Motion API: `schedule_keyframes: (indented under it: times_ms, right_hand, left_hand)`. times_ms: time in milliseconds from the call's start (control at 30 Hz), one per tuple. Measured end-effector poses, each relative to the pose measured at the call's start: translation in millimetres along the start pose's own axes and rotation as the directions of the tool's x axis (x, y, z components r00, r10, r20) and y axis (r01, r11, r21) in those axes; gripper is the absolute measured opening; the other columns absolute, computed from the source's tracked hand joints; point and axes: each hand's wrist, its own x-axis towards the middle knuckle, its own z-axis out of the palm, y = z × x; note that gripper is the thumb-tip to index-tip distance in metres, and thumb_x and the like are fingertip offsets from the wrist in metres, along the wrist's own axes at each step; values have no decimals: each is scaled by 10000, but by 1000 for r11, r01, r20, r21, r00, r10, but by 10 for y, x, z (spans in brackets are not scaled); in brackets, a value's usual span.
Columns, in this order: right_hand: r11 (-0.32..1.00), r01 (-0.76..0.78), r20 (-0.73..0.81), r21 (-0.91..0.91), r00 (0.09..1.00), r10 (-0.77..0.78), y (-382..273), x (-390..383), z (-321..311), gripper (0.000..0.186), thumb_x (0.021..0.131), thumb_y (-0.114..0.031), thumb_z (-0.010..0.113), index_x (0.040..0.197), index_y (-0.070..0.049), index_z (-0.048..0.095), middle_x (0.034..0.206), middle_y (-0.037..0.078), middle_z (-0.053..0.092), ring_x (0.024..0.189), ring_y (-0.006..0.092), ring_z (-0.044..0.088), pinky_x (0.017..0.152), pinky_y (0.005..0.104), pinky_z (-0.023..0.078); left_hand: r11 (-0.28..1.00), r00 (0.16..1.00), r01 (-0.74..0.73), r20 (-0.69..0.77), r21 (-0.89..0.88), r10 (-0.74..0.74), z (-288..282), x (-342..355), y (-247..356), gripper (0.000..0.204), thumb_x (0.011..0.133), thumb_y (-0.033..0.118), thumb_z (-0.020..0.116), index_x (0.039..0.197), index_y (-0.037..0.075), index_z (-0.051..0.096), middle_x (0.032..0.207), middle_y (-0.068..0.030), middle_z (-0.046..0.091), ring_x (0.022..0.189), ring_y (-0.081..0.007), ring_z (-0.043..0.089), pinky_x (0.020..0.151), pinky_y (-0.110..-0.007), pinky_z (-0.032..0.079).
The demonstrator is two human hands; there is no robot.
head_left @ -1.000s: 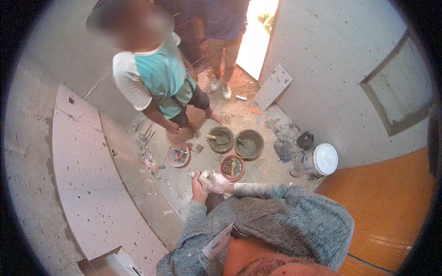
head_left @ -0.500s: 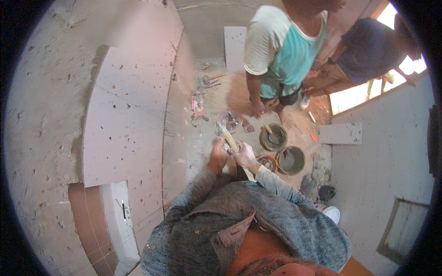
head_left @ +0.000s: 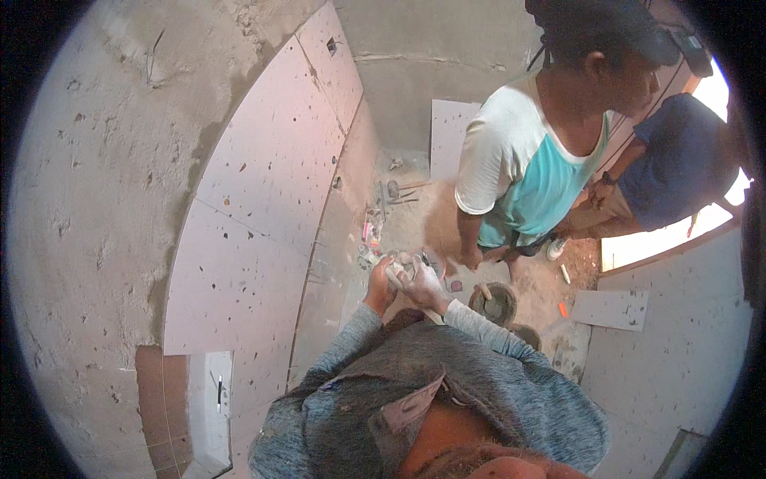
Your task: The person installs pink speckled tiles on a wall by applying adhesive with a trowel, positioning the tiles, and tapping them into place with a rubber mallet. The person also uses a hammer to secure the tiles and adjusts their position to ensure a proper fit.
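Note:
My left hand [head_left: 381, 287] and my right hand [head_left: 425, 288] are close together in front of my chest. Both are closed on a pale, stick-like thing [head_left: 393, 276], whose exact kind I cannot make out. White dust coats my right hand. A narrow pale length [head_left: 433, 316] shows below the right wrist; whether it belongs to the same thing cannot be told. Past the hands, partly covered by them, lie small items on the floor.
A bucket of grey mortar [head_left: 494, 304] stands right of my hands, with another bucket [head_left: 524, 335] half hidden by my sleeve. One person in a white and turquoise shirt [head_left: 550, 160] stands ahead; another in dark blue [head_left: 678, 164] is by the opening. Speckled tiles [head_left: 239, 223] cover the left wall.
The view has tilted up, so the room sits lower and further right. My hands have turned the pale thing, and less of it shows. The person in turquoise now faces right.

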Motion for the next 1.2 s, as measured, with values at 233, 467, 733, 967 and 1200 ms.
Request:
schedule_keyframes:
  times_ms: [233,467,733,967,1200]
  right_hand:
    - [999,41,-83,3,996,-40,119,570,-475,474,894,-335,653,1231,-5,613,1099,265,681,1054,434,649,915,471,505]
    - [984,149,-225,96,966,-124,12,1151,-764,312,910,-264,646,1085,-12,701,1041,225,707,985,387,681,863,429,528]
    - [606,136,-256,784,960,115,82,2320,-806,155,938,-85,638,1087,-46,641,944,70,693,751,136,651,601,269,531]
    - [670,17,-341,742,871,355,91,3782,-987,244,973,-285,657,992,-47,708,838,8,664,718,108,632,604,265,523]
    - [728,93,-412,679,869,273,-726,4876,-1389,239,934,-247,718,994,-16,719,810,-20,646,706,75,590,661,224,485]
  left_hand:
    - [807,940,-334,228,486,252,428,490,1,241,984,156,437,1087,34,618,999,-107,684,900,-204,663,821,-336,538]
    - [827,946,-294,271,479,179,96,1632,-19,234,951,139,481,1047,23,660,1008,-85,692,916,-204,656,841,-344,521]
    - [752,972,-211,219,625,92,1327,2002,1133,358,994,216,473,1270,-3,535,1171,-140,644,1065,-273,633,947,-372,499]
    - [609,890,-453,291,651,351,676,3672,1821,304,921,236,627,1133,20,656,1057,-85,677,922,-184,645,794,-333,515]
    - [267,897,-368,264,891,355,1052,4489,2982,283,826,182,704,1018,-26,693,813,-116,719,736,-242,704,677,-396,548]
